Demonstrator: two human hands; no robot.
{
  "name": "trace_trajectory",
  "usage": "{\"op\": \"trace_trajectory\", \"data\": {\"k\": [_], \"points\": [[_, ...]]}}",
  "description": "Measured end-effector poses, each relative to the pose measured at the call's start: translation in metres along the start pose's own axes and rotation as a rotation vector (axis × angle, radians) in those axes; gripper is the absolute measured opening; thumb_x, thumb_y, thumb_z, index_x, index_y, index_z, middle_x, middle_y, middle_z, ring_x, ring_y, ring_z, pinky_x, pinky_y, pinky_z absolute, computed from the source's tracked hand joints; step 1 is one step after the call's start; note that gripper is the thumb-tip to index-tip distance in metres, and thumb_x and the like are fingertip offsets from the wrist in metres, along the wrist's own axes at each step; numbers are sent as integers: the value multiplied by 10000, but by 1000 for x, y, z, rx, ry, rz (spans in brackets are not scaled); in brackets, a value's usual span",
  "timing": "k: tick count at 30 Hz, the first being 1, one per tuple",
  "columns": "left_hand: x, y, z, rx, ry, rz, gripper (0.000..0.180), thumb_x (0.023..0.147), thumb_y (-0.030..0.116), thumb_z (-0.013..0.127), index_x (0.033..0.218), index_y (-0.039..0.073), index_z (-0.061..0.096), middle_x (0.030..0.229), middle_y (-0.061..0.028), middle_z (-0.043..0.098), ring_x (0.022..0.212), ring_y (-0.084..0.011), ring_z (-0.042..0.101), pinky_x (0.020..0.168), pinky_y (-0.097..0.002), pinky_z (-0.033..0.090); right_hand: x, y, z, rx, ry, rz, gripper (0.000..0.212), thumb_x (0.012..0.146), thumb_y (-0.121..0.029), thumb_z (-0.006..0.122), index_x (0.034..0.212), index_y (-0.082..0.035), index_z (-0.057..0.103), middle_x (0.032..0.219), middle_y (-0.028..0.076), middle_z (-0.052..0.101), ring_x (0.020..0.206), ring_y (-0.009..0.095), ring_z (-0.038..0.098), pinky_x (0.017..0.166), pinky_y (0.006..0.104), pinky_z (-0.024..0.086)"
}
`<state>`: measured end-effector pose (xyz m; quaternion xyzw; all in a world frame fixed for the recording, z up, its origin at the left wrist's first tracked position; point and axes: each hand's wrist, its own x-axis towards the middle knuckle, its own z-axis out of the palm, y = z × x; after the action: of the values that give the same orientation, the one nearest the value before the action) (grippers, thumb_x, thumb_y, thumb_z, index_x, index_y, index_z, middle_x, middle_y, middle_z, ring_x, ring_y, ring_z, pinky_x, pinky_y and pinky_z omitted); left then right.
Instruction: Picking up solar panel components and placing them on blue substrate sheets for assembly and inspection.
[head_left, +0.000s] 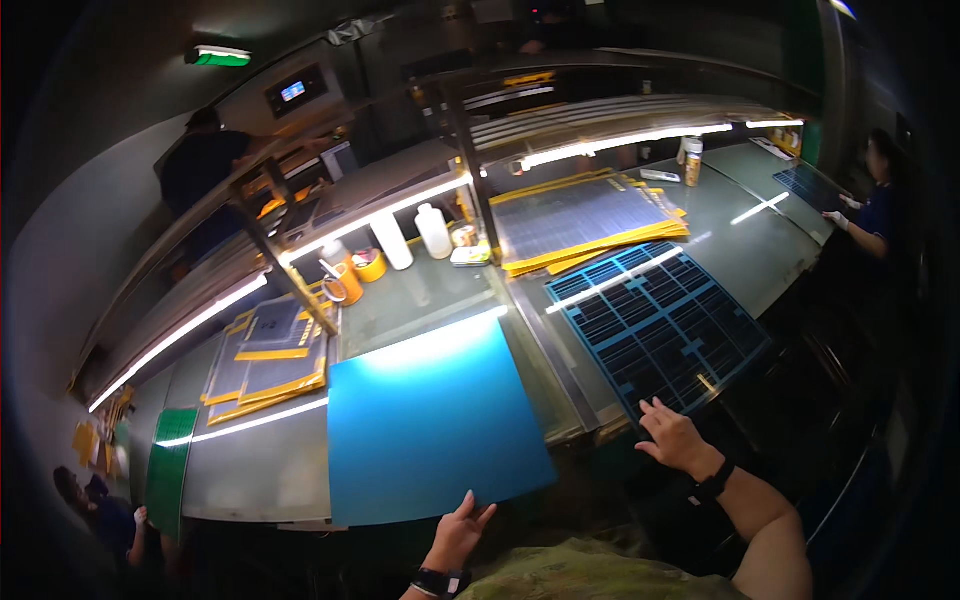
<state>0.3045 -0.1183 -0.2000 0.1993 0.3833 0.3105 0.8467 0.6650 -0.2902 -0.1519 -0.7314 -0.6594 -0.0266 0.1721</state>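
Observation:
A plain blue sheet (430, 430) lies on the bench in front of me, its near edge reaching the bench front. At that near edge is my left hand (460, 530), thumb and forefinger apart, fingertips over the sheet's rim. I cannot tell whether any finger is beneath it. To the right lies a dark panel (665, 325) with a blue border and blue dividing strips. My right hand (675, 438) is at its near left corner, fingers spread and fingertips at the panel's edge; it grips nothing visible.
Yellow-edged transparent sheets (580, 220) are stacked behind the panel, with more yellow-edged sheets (270, 355) at left. White bottles (433, 232) and an orange container (345, 283) stand under a lit shelf (375, 215). Co-workers handle a green sheet (172, 460) and a dark panel (805, 185).

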Motion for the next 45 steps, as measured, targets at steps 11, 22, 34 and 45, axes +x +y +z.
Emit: {"op": "trace_trajectory", "data": {"k": [11,22,34,45], "points": [[-21,45,-2,561,-304,-564,523,983,348,421,1331,-41,388,1306,-215,489,1166,-273,530,966,-388,451,5,14,-5,-35,179,-277,115,785,-100,606,843,-2,595,1010,188,653,937,303,651,820,372,530],[59,79,175,1498,-475,704,272,876,186,618,1102,36,616,1037,-128,660,937,-243,637,814,-331,497,19,5,-54,196,386,-3,93,737,-15,622,825,-44,632,685,41,568,681,207,535,659,321,428],[127,-16,234,1783,-663,1167,264,814,196,648,1031,47,618,1109,-129,592,1055,-309,545,876,-399,440,33,32,-78,254,652,303,91,844,-8,566,769,-60,557,659,66,578,640,243,560,571,327,431],[123,-28,224,2006,-663,1029,350,768,390,686,906,75,624,993,-139,599,991,-289,573,780,-411,473,38,34,-133,387,671,419,56,859,10,549,906,-16,564,680,98,613,587,182,640,519,283,496]]}}
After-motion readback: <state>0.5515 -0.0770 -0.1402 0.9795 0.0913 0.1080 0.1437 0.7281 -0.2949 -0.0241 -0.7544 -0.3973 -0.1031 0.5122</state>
